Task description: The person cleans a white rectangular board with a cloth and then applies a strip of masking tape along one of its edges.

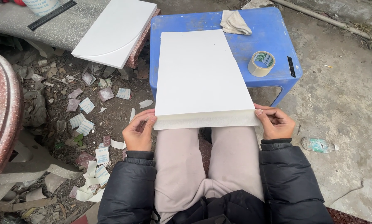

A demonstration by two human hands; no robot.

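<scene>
The left hand (138, 132) pinches the near left corner of a flat white rectangular foam board (200, 72) lying on the blue plastic stool (273, 37); the right hand (276, 122) clamps its near right corner; it looks light, stiff, dentable, best held by its edges.

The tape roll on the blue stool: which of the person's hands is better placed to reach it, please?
The right hand, probably. It grips the white board's near right corner, and the tape roll lies on the blue stool beyond it; the left hand would cross the board.
</scene>
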